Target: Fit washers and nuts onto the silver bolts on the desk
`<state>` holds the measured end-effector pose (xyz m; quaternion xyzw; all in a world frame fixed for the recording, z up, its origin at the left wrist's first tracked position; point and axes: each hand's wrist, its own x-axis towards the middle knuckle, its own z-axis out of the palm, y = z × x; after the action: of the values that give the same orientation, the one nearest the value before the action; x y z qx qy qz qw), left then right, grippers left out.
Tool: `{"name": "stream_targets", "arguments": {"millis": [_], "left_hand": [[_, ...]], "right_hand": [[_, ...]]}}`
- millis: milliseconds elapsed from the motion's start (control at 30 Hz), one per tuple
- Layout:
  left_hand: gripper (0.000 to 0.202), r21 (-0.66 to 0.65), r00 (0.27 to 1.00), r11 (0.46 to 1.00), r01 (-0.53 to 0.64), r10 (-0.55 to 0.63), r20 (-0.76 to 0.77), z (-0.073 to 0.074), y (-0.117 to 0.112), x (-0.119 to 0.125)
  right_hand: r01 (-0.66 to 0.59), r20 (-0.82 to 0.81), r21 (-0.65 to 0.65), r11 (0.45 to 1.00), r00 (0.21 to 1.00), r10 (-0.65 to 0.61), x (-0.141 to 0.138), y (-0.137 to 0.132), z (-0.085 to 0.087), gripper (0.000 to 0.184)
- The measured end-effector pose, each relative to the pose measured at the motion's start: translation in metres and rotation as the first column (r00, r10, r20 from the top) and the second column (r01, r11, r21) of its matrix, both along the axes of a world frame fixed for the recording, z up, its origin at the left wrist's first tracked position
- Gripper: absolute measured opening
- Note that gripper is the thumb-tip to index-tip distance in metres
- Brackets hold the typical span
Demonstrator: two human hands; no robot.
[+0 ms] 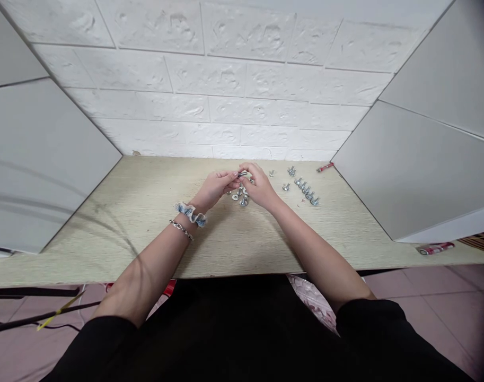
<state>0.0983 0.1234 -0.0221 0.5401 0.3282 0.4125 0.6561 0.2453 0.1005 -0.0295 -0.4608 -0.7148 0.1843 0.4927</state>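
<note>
Left hand [216,189] and right hand [260,189] together, pinching one small bolt [242,173], mostly hidden, loose bolts [242,200] beneath

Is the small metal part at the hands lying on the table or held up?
Held up: left hand and right hand pinch the metal part between fingertips, above the loose pieces on the table.

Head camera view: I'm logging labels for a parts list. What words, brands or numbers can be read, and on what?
No readable text anywhere.
Red and white tube at the desk edge: print, if any, too blurred.
Row of bolts and the small metal part pinched by the left hand and right hand: too small for markings.
</note>
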Motion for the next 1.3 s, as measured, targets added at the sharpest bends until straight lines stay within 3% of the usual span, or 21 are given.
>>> {"name": "stream_targets", "arguments": {"millis": [233,400,467,567,633,733,833,1000,1300], "left_hand": [[0.019,0.071,1.0,0.997,-0.001,0.001,0.002,0.0017,-0.0019,0.002],[0.019,0.096,1.0,0.995,0.007,-0.007,0.003,0.0018,-0.0039,0.0036],[0.019,0.092,1.0,0.996,0.006,-0.006,-0.001,0.0017,-0.0039,0.0037],[0.019,0.079,1.0,0.997,0.012,-0.012,0.004,0.0015,-0.0038,0.0039],[0.02,0.071,1.0,0.997,0.022,-0.023,0.01,0.0016,-0.0042,0.0042],[0.02,0.068,0.999,0.997,0.03,-0.031,0.014,0.0016,-0.0049,0.0046],[0.022,0.075,1.0,0.997,0.03,-0.031,0.001,0.001,-0.0047,0.0047],[0.017,0.07,1.0,0.998,0.008,-0.009,0.001,0.0011,-0.0035,0.0045],[0.011,0.024,0.998,0.999,-0.024,0.022,0.059,0.0073,-0.0052,0.0036]], "right_hand": [[-0.087,-0.301,-0.18,0.98,0.953,0.029,0.0008,0.0007,0.0049,0.012],[-0.209,-0.506,-0.296,0.932,0.862,0.032,0.0002,0.0016,0.0065,0.017],[-0.199,-0.535,-0.305,0.931,0.845,0.006,-0.0007,0.001,0.0073,0.021],[-0.048,-0.41,-0.266,0.963,0.909,-0.068,-0.001,-0.0002,0.007,0.02],[0.043,-0.253,-0.238,0.97,0.962,-0.105,0.0,-0.0007,0.0051,0.032],[0.05,-0.112,-0.299,0.953,0.99,-0.087,0.0018,-0.0007,0.0016,0.047],[0.026,-0.091,-0.342,0.939,0.994,-0.06,0.002,-0.0009,0.0009,0.049],[0.077,-0.081,-0.281,0.957,0.991,-0.104,-0.0005,-0.0029,0.0036,0.034],[-0.046,-0.152,-0.157,0.987,0.988,0.022,-0.0013,0.0006,0.0006,0.016]]}}
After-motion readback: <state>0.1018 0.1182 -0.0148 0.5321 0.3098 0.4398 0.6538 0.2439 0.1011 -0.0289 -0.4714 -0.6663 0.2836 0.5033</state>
